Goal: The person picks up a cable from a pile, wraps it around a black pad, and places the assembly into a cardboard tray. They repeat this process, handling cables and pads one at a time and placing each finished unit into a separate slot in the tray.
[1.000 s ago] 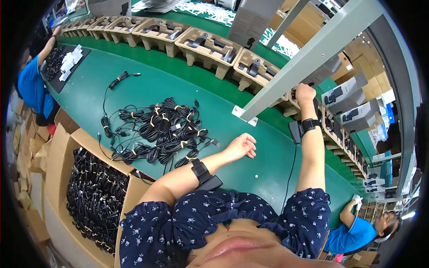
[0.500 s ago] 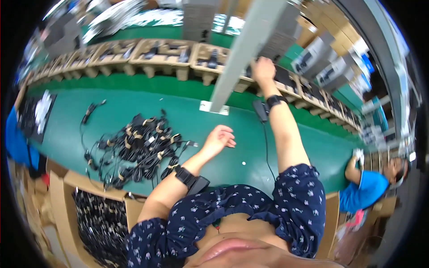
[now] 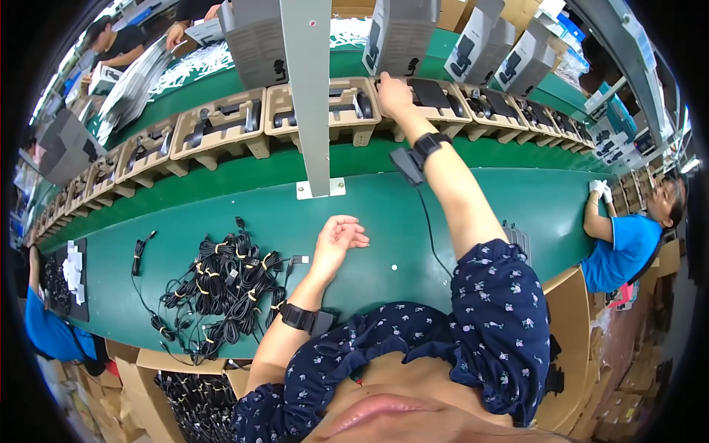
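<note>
My right hand (image 3: 394, 94) reaches across to a brown moulded-pulp tray (image 3: 449, 117) in the long row, at its left end. Its fingers curl down there, and whatever they grip is hidden. Beside them in that tray lies a flat black piece (image 3: 430, 94). Over the green table, my left hand (image 3: 337, 244) hovers with loosely bent fingers apart and nothing in them. Just left of it is a pile of black cables (image 3: 229, 284) bundled with tan ties; one light plug end (image 3: 300, 260) points toward this hand. Black straps with small boxes sit on both wrists.
A pale metal post (image 3: 310, 96) stands between me and the trays. Grey cartons (image 3: 402, 37) line up behind them. By the near edge is a cardboard box of black cables (image 3: 196, 402). A person in blue (image 3: 624, 247) works at right; another blue sleeve (image 3: 55, 328) shows at left.
The whole view has shifted, so the post and trays appear farther left. My right hand remains at the tray row, and my left hand still hovers beside the cable pile.
</note>
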Demonstrator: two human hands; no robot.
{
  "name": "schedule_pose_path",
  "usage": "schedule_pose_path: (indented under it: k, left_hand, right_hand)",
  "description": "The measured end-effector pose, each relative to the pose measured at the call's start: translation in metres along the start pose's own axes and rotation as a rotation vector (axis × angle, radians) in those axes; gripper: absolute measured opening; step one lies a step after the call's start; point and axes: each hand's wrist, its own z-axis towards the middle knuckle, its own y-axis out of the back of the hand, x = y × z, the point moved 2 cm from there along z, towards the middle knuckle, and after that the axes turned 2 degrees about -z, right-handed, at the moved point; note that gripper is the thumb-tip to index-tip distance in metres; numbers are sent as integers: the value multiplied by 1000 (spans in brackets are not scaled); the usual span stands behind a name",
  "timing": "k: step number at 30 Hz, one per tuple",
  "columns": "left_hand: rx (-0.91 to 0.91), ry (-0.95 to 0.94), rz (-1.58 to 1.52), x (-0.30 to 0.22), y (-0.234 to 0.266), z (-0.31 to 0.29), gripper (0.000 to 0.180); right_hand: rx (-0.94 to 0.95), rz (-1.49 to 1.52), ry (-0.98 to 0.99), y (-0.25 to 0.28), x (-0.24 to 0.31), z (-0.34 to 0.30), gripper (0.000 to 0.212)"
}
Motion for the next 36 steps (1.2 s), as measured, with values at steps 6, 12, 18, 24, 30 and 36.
schedule_pose_path:
  k: [6, 12, 18, 24, 30, 36]
  left_hand:
    - [-14, 38, 7, -8, -2, -1, 17]
    - [0, 46, -22, -6, -2, 1, 18]
    - [3, 63, 2, -7, -5, -3, 19]
    - [41, 21, 76, -6, -3, 0, 21]
    - [38, 3, 75, -3, 10, 6, 22]
    - [60, 2, 76, -3, 10, 7, 20]
  right_hand:
    - [-49, 54, -7, 6, -1, 3, 28]
    - [-1, 129, 62, -7, -23, 17, 26]
    - [8, 193, 75, -1, -34, 20, 21]
    - [-280, -57, -18, -12, -21, -4, 21]
    - [-436, -4, 203, 25, -11, -77, 35]
    - [30, -243, 135, 116, -115, -182, 47]
